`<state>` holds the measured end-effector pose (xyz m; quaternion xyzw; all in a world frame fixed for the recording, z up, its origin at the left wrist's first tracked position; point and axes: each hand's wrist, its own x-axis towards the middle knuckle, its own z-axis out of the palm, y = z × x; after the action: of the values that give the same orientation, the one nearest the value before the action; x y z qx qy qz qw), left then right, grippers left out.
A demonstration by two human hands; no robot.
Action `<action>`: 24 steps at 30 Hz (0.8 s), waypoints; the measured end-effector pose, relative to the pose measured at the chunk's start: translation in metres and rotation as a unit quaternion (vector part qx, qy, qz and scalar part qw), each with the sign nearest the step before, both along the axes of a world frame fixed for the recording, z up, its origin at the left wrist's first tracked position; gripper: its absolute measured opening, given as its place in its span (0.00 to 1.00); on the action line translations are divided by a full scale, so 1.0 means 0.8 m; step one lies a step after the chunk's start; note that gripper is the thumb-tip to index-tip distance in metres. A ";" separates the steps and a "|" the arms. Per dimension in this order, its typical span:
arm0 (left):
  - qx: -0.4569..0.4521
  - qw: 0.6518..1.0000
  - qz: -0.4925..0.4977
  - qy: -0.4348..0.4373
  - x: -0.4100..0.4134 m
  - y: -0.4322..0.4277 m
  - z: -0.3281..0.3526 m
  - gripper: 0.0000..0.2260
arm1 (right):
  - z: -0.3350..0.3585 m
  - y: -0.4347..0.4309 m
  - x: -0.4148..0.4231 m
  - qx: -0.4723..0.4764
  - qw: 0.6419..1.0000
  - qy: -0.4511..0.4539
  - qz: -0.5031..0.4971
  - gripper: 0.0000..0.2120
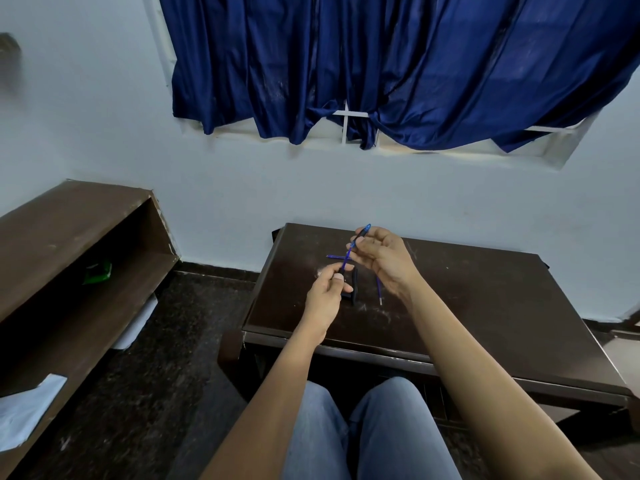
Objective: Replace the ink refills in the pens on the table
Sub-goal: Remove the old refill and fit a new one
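**Item: pen under refill, one of a set.**

- **Right hand** (384, 259): raised above the table (485, 306). Thumb and forefinger pinch the blue pen section (364, 232) and the other fingers are loosely curled. The blue end points up and away from the person.
- **Left hand** (325, 294): lower and nearer the person. Thumb and forefinger are closed on the lower end of the held refill (347, 258). Whether a dark part sits on that end cannot be told.
- **Held refill**: a thin blue rod slanting between the two hands, clear of the table, its upper end meeting the blue pen section.
- **Loose refill A** (333, 257): lies flat just beyond the left hand's fingertips.
- **Loose refill B** (379, 289): lies under the right wrist, metal tip toward the person.
- **Black barrel parts** (354, 284): lie between the hands, just beside the left thumb.

**Step in hand (judged):** the rod is being slid along the axis of the blue section. Whether it is going in or coming out cannot be read.

**Handling note:** the rod is thin and would bow easily. Both pinches should stay in one straight line, with the left fingers close to the mouth of the section. The travel should be slow and without twisting. The right hand should hold steady while the left does the moving. Spent and fresh rods are best kept on separate sides.
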<state>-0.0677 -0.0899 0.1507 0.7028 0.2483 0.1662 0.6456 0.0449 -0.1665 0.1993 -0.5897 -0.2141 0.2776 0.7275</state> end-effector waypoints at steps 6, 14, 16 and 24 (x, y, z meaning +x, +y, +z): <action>0.008 0.999 0.001 0.032 -0.010 -0.006 0.002 0.12 | 0.000 -0.010 -0.013 -0.022 0.999 -0.017 0.020 0.08; 0.021 0.998 -0.009 0.067 -0.029 -0.009 0.008 0.14 | -0.006 -0.020 -0.023 -0.030 0.999 0.005 0.019 0.08; 0.028 0.997 -0.007 0.071 -0.033 -0.010 0.008 0.13 | -0.007 -0.022 -0.025 -0.029 0.999 0.020 0.023 0.07; 0.047 0.995 -0.019 0.082 -0.042 -0.015 0.017 0.15 | -0.018 -0.028 -0.041 -0.059 0.996 0.057 0.046 0.06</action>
<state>-0.1010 -0.1019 0.1645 0.7479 0.2791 0.1075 0.5926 0.0119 -0.1892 0.1851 -0.6045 -0.1829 0.3559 0.6888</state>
